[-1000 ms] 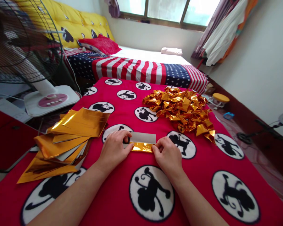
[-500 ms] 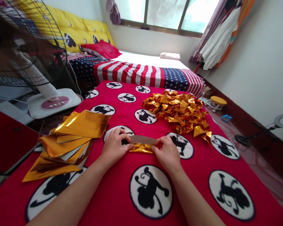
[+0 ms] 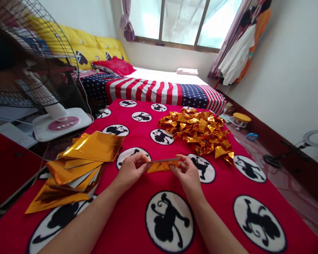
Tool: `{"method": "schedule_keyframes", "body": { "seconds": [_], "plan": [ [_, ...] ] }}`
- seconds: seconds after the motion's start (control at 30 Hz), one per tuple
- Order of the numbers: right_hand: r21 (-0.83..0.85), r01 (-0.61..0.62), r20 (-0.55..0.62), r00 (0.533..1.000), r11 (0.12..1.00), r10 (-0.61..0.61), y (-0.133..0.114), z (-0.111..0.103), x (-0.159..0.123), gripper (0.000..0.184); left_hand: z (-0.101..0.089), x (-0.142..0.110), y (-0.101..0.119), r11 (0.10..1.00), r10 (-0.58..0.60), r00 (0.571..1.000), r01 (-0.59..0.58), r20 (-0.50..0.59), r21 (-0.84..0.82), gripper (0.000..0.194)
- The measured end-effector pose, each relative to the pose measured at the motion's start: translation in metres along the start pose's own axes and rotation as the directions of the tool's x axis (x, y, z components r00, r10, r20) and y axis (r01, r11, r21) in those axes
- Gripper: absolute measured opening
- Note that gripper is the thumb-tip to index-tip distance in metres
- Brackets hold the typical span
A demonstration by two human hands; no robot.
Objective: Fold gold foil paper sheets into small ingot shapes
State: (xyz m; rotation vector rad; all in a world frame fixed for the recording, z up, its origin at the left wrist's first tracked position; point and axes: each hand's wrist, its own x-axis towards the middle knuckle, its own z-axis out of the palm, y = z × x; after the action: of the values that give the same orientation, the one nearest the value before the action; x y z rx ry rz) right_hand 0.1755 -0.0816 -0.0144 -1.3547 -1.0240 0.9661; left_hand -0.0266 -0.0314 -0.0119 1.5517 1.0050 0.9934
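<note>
Between my two hands is a folded strip of gold foil paper [image 3: 160,166], its gold face toward me and a thin grey-brown edge along the top. My left hand [image 3: 134,168] pinches its left end between thumb and fingers. At the other end, my right hand [image 3: 186,171] grips the strip, thumb on the front and fingers behind. A loose stack of flat gold foil sheets [image 3: 95,146] lies to the left of my left hand. Beyond my right hand is a heap of folded gold foil pieces [image 3: 198,127].
A red cloth with monkey prints [image 3: 209,225] covers the table. An electric fan [image 3: 62,120] stands at the left, beside a red panel [image 3: 10,169]. Behind is a bed with a stars-and-stripes cover [image 3: 148,91]. A yellow stool [image 3: 241,117] is on the floor at right.
The foil strip has been tipped up, so its gold front shows more and the grey-brown flap has narrowed to an edge. My right fingers have shifted behind it. The camera view has tilted slightly upward.
</note>
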Motion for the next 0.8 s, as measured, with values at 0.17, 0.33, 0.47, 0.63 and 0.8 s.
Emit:
{"method": "schedule_keyframes", "body": {
  "seconds": [0.17,0.33,0.47,0.63,0.8],
  "plan": [
    [0.061,-0.017,0.064,0.998,0.998,0.013,-0.0014,0.0020,-0.0004,0.031,0.0029,0.0009,0.0007,0.993,-0.065,0.997,0.061,-0.036,-0.097,0.027],
    [0.046,-0.010,0.053,0.999,0.999,0.007,-0.0020,0.0021,-0.0003,0.022,0.0051,0.0014,0.0020,0.982,-0.121,0.992,0.117,-0.019,-0.148,0.037],
    [0.034,-0.012,0.064,0.998,0.999,0.010,-0.0020,0.0012,-0.0002,0.022,0.0047,0.0024,0.0021,0.980,-0.144,0.989,0.139,-0.025,-0.144,0.032],
    [-0.078,0.013,0.042,0.999,0.997,-0.010,0.0010,-0.0011,0.0006,0.026,0.0030,0.0031,0.0035,0.975,-0.162,0.986,0.154,-0.040,-0.158,0.030],
    [-0.094,0.008,0.028,1.000,0.996,-0.006,0.0008,-0.0016,0.0008,0.026,0.0021,0.0029,0.0028,0.972,-0.167,0.985,0.157,-0.041,-0.175,0.031]
  ]
}}
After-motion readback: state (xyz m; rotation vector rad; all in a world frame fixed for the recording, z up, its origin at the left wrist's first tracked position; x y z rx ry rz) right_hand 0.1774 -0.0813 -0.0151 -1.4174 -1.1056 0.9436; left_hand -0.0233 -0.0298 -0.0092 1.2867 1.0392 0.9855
